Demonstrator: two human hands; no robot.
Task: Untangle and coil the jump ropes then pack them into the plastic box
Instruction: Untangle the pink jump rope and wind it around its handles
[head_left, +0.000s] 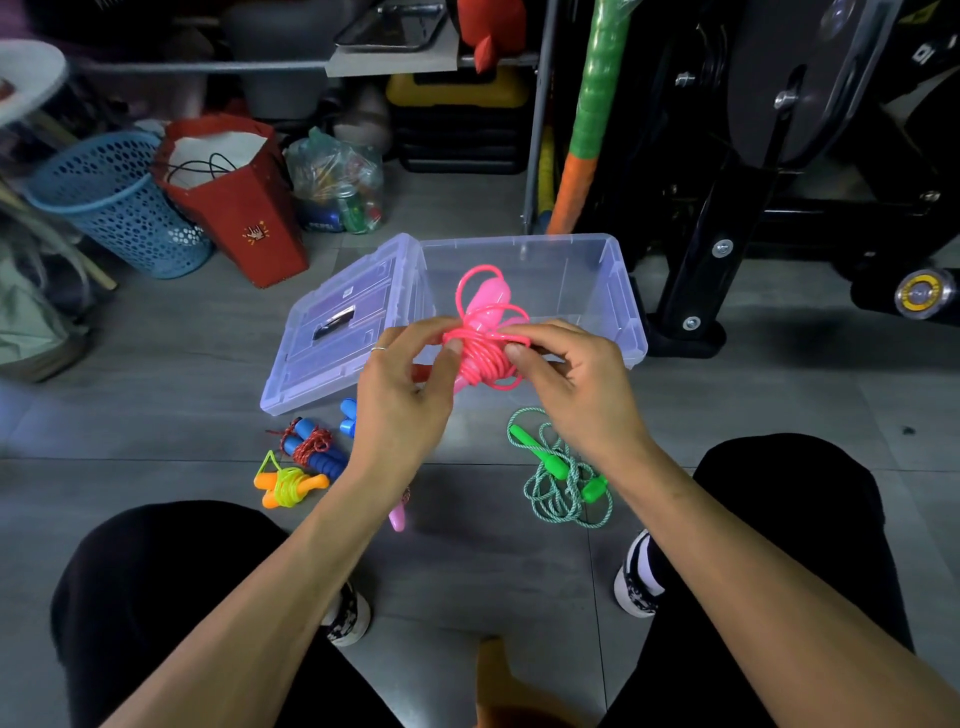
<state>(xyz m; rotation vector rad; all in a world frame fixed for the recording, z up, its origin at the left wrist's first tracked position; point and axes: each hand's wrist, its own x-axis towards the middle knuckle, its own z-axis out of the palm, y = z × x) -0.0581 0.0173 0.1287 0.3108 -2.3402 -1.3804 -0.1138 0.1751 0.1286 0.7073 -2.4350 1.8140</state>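
A pink jump rope (485, 340) with pink handles is bundled up in the air in front of the clear plastic box (621, 291). My left hand (402, 395) pinches its wound cord from the left. My right hand (576, 387) pinches the cord from the right. The box stands open on the floor, its lid (337, 332) hinged back to the left. On the floor lie a green rope (566, 470) in a loose tangle, a coiled blue-handled red rope (311, 447), and a yellow rope with orange handles (288, 486).
A pink handle (397, 514) shows under my left forearm. A blue basket (122, 202), a red paper bag (234, 197) and a plastic bag (340, 182) stand behind the lid. Black exercise equipment (779, 156) fills the right. My knees frame the floor space.
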